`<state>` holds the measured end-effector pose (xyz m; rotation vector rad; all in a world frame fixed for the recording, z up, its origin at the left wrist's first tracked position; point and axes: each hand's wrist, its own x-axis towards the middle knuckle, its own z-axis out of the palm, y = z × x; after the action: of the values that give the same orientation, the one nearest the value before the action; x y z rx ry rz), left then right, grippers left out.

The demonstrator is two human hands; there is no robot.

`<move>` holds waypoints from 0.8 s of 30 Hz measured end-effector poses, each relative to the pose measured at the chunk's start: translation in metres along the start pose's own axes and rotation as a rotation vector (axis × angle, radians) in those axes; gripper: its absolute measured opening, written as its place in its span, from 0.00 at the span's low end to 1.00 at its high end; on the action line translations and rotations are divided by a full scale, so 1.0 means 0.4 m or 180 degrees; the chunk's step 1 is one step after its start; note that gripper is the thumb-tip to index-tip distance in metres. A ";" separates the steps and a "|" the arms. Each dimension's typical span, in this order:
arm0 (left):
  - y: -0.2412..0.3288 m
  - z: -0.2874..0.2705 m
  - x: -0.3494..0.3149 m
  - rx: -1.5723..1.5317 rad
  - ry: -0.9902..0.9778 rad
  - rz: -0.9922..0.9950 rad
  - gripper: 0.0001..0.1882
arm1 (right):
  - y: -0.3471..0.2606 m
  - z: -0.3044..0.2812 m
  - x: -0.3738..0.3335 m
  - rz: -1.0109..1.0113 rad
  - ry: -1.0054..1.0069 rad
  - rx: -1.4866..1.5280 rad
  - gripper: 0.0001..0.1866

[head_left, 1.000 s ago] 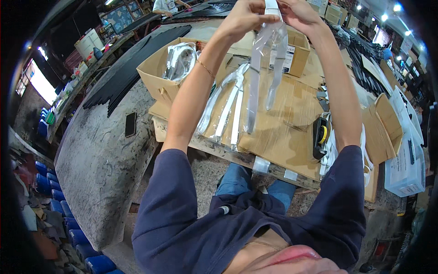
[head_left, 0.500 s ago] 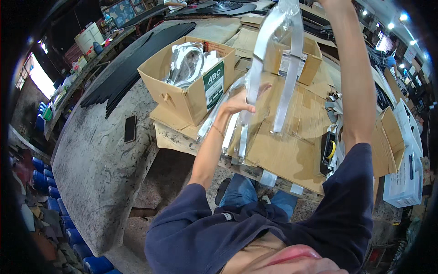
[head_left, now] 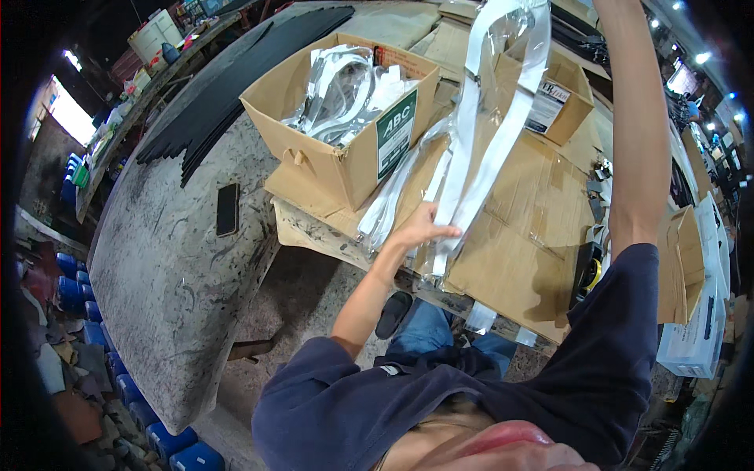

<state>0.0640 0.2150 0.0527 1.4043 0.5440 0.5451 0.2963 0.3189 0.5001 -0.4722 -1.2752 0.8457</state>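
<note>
My left hand [head_left: 422, 228] is closed around the lower part of a long white strap [head_left: 468, 122] in clear plastic, with the thumb lying across it. The strap hangs as a tall loop with small dark sliders on both sides. My right arm [head_left: 638, 133] reaches up past the top edge, so its hand is out of view. Beside my left hand, more wrapped white straps [head_left: 385, 206] lie on the cardboard sheet [head_left: 518, 259]. Behind them stands an open carton [head_left: 306, 177] holding several bagged white straps [head_left: 345, 94].
A smaller open carton [head_left: 580, 102] stands behind the strap. Left of the big carton lie a phone [head_left: 227, 209] and a stack of black strips [head_left: 236, 98] on the stained table [head_left: 173, 290]. A black-and-yellow tool [head_left: 587, 273] and a pale plastic bin [head_left: 695, 341] are at right.
My left hand has gone from partly open beside the strap to closed on its lower part, lower in view. The two hanging sides have come together there. My right hand has left the view.
</note>
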 end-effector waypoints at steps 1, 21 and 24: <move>0.001 -0.002 -0.041 0.0044 0.0112 -0.0303 0.17 | 0.042 -0.079 0.027 -0.0155 0.0022 0.0013 0.13; 0.051 -0.055 -0.183 0.1974 0.1677 -0.1068 0.39 | 1.083 -0.726 -0.210 0.1453 0.0940 -0.2470 0.22; 0.048 -0.023 -0.154 0.3005 0.1673 -0.0557 0.31 | 1.060 -0.814 -0.278 0.1879 0.0708 -0.3567 0.23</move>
<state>0.0104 0.1837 0.0728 2.0700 1.4655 0.5349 0.4798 0.5426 0.0370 -1.8448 -1.3275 0.4408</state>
